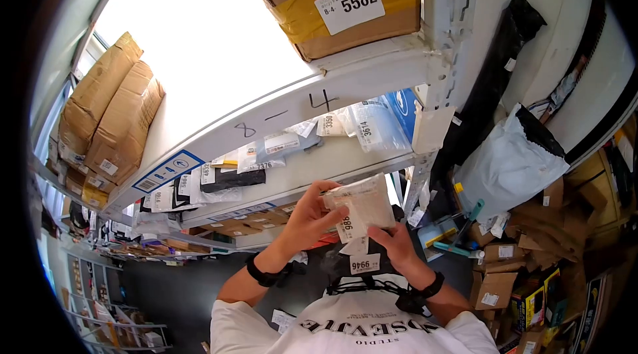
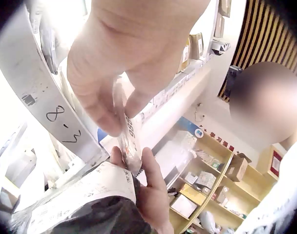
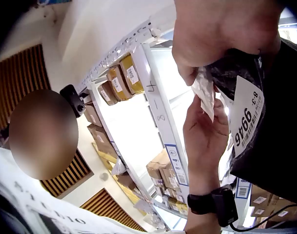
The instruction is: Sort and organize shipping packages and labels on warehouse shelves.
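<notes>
We've got both arms raised in front of the chest, elbows bent, bare forearms angling inward toward each other. Our left hand (image 1: 307, 216) rides a little higher, fingers curled over the top and thumb pressing from the near side in a pinching grip. Our right hand (image 1: 397, 248) sits just below and beside it, palm turned upward, fingers (image 1: 389, 231) wrapped in a closed grip. The two hands are almost touching.
</notes>
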`<state>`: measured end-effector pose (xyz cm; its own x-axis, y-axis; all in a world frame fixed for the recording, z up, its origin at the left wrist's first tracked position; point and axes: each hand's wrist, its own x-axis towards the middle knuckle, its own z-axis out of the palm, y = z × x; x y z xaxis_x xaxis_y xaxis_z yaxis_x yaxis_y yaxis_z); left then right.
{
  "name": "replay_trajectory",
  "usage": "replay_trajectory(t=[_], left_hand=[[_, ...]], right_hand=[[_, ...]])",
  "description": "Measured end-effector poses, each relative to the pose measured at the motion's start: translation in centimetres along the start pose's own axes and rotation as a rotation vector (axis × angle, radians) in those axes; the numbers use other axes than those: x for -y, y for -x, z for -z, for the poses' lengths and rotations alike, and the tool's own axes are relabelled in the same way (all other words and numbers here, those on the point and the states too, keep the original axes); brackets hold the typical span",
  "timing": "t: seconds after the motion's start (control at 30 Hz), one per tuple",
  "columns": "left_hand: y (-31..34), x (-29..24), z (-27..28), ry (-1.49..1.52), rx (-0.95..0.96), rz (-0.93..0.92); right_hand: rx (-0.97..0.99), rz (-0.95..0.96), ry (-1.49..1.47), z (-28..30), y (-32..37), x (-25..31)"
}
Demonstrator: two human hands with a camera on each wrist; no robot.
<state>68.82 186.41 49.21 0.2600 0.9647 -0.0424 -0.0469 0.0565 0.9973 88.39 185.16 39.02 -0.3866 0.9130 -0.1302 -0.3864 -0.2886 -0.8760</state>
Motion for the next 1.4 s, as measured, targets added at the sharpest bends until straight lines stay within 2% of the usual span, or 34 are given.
replay_trajectory(t=[0.13, 0.23, 0.3, 0.37, 0.43, 0.5, 0.53, 0.63, 0.77, 0.87, 1.03, 1.13, 1.23, 1.33, 1.4], left_hand=[[0.4, -0.3, 0.6, -0.047, 0.011, 0.021], [0.5, -1.3, 1.9, -0.101, -0.100, -0.017], [-0.3, -3.2, 3.3, -0.183, -0.330, -0.204], [-0.4, -7.0, 4.0, -0.457, -0.529, -0.056], [-2.3, -7.1, 9.4, -1.024, -0.528, 0.103], [-5.1, -6.0, 13.9, -1.368, -0.519, -0.119], [-6.2, -5.8, 15.3, -1.487, -0.530, -0.174], [-9.0, -5.7, 18.0, -1.627, -0.580, -0.147], [-9.8, -6.1, 18.5, -1.695, -0.620, -0.168], [-10.4, -6.6, 16.5, -1.692, -0.608, -0.278], [-13.7, -6.4, 10.2, -1.554, -0.333, -0.468], [-17.3, -5.2, 8.0, -1.616, -0.225, -0.424], [-19.6, -4.6, 7.7, -1.676, -0.204, -0.336], [-19.4, -5.2, 8.1, -1.647, -0.211, -0.280], [-17.2, -5.9, 7.3, -1.508, -0.207, -0.279]], right_hand=[[0.050, -0.029, -0.011, 0.3, -0.4, 0.2], [0.105, -0.004, -0.010, 0.0, -0.8, 0.7], [0.141, 0.004, -0.011, -0.2, -1.0, 0.9], [0.136, -0.047, 0.009, -0.3, -1.2, 0.9], [0.131, -0.029, 0.038, -0.6, -1.4, 0.8], [0.123, -0.012, 0.067, -0.9, -1.4, 0.6], [0.122, 0.003, 0.086, -0.9, -1.5, 0.5], [0.119, -0.020, 0.098, -0.8, -1.4, 0.4], [0.083, -0.042, 0.076, -0.1, -1.1, 0.2], [0.031, -0.011, 0.086, -0.2, -0.9, 0.8], [0.033, 0.022, 0.095, -0.1, -0.7, 0.8], [0.029, 0.027, 0.110, 0.2, -0.3, 0.7], [0.015, 0.058, 0.140, 0.7, 0.2, 0.9], [-0.006, 0.073, 0.135, 1.2, 0.8, 1.5], [-0.019, 0.064, 0.111, 1.7, 0.9, 2.3]])
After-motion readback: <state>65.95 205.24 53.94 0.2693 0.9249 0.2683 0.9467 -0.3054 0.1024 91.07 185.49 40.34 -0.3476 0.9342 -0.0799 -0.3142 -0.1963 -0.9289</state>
